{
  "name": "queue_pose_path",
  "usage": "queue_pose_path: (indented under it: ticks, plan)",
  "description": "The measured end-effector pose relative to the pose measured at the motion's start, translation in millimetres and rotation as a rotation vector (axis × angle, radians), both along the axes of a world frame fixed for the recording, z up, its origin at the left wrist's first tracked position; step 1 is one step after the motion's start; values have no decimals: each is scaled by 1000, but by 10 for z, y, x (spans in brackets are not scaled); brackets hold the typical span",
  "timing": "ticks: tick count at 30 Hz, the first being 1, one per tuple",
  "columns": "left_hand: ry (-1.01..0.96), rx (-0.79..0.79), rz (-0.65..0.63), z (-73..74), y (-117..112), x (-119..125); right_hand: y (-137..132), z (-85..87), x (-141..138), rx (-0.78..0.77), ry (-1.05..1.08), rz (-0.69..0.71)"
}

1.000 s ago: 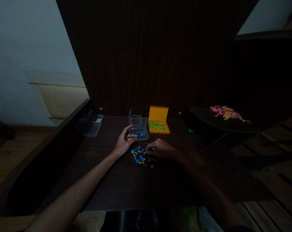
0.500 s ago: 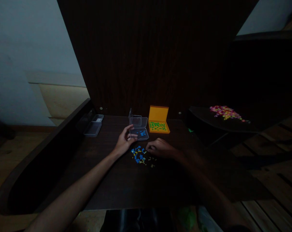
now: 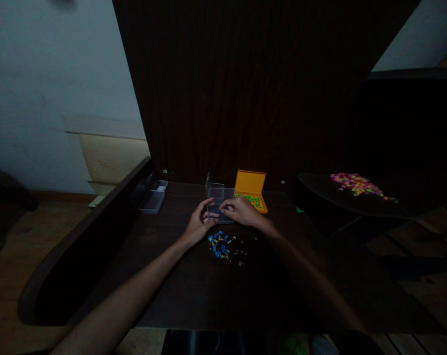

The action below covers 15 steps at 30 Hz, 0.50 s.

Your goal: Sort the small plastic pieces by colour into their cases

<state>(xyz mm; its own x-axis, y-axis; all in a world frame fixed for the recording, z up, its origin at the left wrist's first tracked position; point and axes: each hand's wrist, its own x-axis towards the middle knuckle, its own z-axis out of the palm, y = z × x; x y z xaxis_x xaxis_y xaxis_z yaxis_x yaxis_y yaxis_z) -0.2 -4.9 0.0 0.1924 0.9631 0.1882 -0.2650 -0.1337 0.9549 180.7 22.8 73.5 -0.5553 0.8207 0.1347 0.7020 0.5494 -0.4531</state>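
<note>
A clear plastic box [image 3: 226,221] lies with its lid up on the dark table. My left hand [image 3: 200,220] grips the box's left side, thumb at the front corner and fingers along the edge. Over the box is my right hand [image 3: 241,211], its thumb and fingertips pinched on a small blue piece [image 3: 219,211]. The hands hide most of the inside of the box. In front of it lies a loose pile of small blue and yellow pieces [image 3: 219,249], with pale ones scattered on its right.
Behind my right hand stands a yellow box [image 3: 250,181] with its lid up, holding green pieces. Another clear box [image 3: 152,202] is near the left side panel. Colourful small pieces [image 3: 358,185] are heaped on a dark shelf at right. A tall dark board closes the back.
My right hand has moved from the pile's right side up and over the clear box. My left hand stays at the box. The whole view has shifted slightly.
</note>
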Motion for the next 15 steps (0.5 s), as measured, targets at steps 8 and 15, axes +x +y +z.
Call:
queue_pose_path:
  ticks: [8, 15]
  plan:
    - [-15, -23, -2, -25, 10, 5, 41, -100, -60, 40, -143, 27]
    - [-8, -11, 4, -45, 20, 1, -29, 144, 45, 46, -168, 7]
